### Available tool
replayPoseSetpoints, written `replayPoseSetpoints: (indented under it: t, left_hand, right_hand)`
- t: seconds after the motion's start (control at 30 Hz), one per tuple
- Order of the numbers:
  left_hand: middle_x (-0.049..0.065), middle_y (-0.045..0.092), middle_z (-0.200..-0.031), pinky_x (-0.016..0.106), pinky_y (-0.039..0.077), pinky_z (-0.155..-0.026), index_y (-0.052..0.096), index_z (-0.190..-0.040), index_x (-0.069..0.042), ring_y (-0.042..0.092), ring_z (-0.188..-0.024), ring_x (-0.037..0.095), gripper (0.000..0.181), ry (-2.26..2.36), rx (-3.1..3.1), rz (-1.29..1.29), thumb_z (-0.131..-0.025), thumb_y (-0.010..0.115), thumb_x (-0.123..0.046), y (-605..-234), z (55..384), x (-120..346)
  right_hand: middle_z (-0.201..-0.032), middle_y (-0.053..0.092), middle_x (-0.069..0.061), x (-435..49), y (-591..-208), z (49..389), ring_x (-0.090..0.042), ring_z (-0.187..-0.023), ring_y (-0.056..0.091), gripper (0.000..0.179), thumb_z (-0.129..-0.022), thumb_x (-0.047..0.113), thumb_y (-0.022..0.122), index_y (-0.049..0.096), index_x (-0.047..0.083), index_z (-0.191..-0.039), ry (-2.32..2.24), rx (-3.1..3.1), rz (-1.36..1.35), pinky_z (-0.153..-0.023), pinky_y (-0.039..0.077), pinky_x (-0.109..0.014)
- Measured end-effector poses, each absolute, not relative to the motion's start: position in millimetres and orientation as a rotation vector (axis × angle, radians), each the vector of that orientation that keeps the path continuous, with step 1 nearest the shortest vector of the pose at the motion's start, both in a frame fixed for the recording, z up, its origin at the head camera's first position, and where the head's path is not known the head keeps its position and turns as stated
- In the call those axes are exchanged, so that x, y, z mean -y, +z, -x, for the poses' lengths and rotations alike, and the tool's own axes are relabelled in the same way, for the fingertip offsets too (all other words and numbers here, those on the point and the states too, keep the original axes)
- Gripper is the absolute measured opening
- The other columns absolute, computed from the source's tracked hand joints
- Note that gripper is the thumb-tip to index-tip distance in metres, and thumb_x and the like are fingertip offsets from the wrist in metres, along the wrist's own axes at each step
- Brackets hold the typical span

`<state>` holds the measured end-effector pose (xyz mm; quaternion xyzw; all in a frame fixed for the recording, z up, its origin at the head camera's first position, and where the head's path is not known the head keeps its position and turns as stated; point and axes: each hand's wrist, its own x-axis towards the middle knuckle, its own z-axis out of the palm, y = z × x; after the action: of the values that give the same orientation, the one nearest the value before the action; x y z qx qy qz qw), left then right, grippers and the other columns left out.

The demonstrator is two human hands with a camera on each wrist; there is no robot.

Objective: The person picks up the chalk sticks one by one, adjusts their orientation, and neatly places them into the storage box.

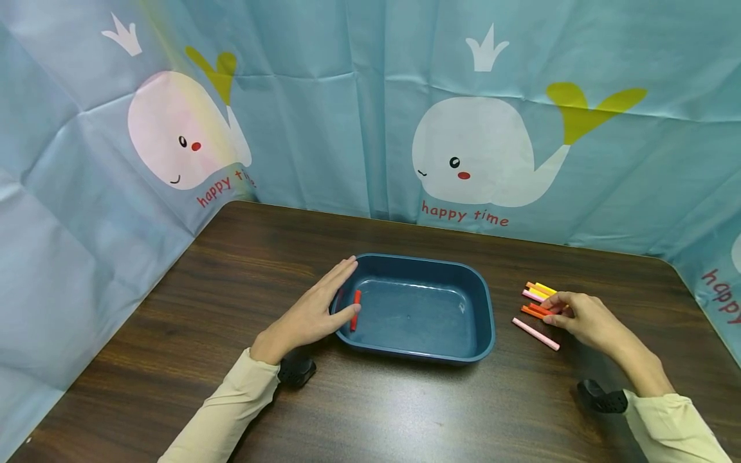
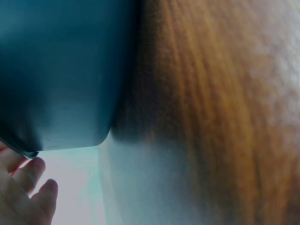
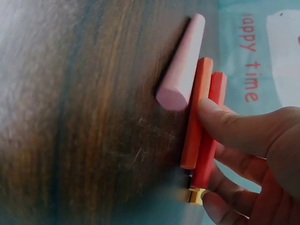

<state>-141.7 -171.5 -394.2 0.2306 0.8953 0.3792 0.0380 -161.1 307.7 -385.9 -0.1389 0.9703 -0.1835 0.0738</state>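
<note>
From the head view, the right hand [image 1: 590,321] pinches the red crayon-like stick [image 3: 205,161] at its nine o'clock, thumb overlapping the orange stick [image 3: 194,124]; whether that is gripped too, cannot tell. The red stick's long axis runs ten to four o'clock. The blue tray [image 1: 411,315] lies farther toward nine; the left hand [image 1: 309,315], nearer it, rests straight-fingered at its rim.

High forward-down head view, sharing blue bin [image 1: 411,315] with close left-wrist view, coloured sticks [image 3: 193,129] with close (sideways-turned) right-wrist view
</note>
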Motion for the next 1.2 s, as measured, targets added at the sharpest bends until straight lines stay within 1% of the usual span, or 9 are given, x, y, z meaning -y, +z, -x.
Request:
replayPoseSetpoints:
  t: [0.17,0.27,0.4,0.47,0.67,0.87,1.03,1.2]
  left_hand:
    - [-0.006,0.011,-0.168,0.056,0.021,-0.122,0.021,-0.159,-0.014,0.011,-0.156,0.026,0.076,1.162,-2.747,-0.713,-0.098,0.063,-0.028,-394.5,141.7,171.4]
    - [-0.007,0.011,-0.167,0.057,0.021,-0.122,0.02,-0.16,-0.015,0.011,-0.156,0.026,0.076,1.163,-2.747,-0.711,-0.098,0.063,-0.029,-394.4,141.8,171.3]
    - [-0.008,0.01,-0.167,0.056,0.021,-0.122,0.02,-0.16,-0.017,0.01,-0.156,0.024,0.076,1.159,-2.748,-0.705,-0.098,0.062,-0.03,-393.9,141.9,171.0]
    - [-0.009,0.01,-0.167,0.056,0.021,-0.122,0.02,-0.16,-0.017,0.01,-0.156,0.024,0.076,1.159,-2.746,-0.704,-0.098,0.062,-0.03,-393.5,141.9,171.0]
    - [-0.008,0.01,-0.167,0.056,0.021,-0.122,0.02,-0.16,-0.016,0.01,-0.156,0.022,0.077,1.157,-2.747,-0.701,-0.098,0.063,-0.03,-392.4,142.2,170.6]
    - [-0.007,0.011,-0.168,0.055,0.021,-0.122,0.02,-0.16,-0.015,0.011,-0.156,0.024,0.077,1.155,-2.747,-0.706,-0.098,0.063,-0.029,-392.5,142.1,170.5]
    - [-0.006,0.011,-0.168,0.056,0.022,-0.122,0.02,-0.16,-0.015,0.011,-0.156,0.024,0.076,1.16,-2.746,-0.709,-0.098,0.063,-0.029,-393.6,141.8,170.9]
    - [-0.006,0.011,-0.168,0.056,0.021,-0.122,0.02,-0.16,-0.015,0.01,-0.156,0.023,0.077,1.158,-2.744,-0.701,-0.098,0.063,-0.03,-393.5,141.2,171.2]
  right_hand:
    - [-0.085,0.068,-0.005,-305.7,-381.9,158.8,-0.011,-0.071,0.053,0.023,-0.086,0.015,0.075,0.07,0.0,-0.104,-0.581,-2.94,0.401,-0.06,0.04,-0.026]
    - [-0.088,0.069,-0.006,-303.2,-378.5,157.6,-0.012,-0.074,0.057,0.026,-0.087,0.017,0.075,0.071,0.0,-0.106,-0.623,-2.934,0.384,-0.059,0.042,-0.024]
    - [-0.093,0.071,-0.011,-300.2,-373.6,156.9,-0.018,-0.079,0.064,0.028,-0.087,0.018,0.075,0.07,-0.001,-0.108,-0.683,-2.92,0.373,-0.059,0.045,-0.023]
    - [-0.096,0.071,-0.014,-298.0,-370.9,156.4,-0.019,-0.081,0.066,0.029,-0.087,0.018,0.075,0.07,-0.002,-0.109,-0.696,-2.921,0.371,-0.059,0.046,-0.023]
    - [-0.097,0.071,-0.015,-290.3,-363.3,154.3,-0.013,-0.077,0.064,0.032,-0.089,0.017,0.074,0.069,-0.004,-0.112,-0.75,-2.915,0.371,-0.056,0.048,-0.023]
    - [-0.104,0.071,-0.018,-283.8,-356.9,152.7,-0.01,-0.076,0.063,0.031,-0.091,0.021,0.072,0.069,0.001,-0.114,-0.808,-2.891,0.372,-0.055,0.048,-0.024]
    - [-0.103,0.073,-0.015,-278.5,-351.5,151.0,-0.006,-0.075,0.065,0.032,-0.091,0.023,0.072,0.069,0.002,-0.116,-0.858,-2.882,0.401,-0.059,0.049,-0.023]
    - [-0.099,0.074,-0.012,-270.8,-343.2,148.2,-0.006,-0.074,0.067,0.034,-0.092,0.026,0.072,0.069,0.003,-0.116,-0.898,-2.864,0.398,-0.06,0.05,-0.024]
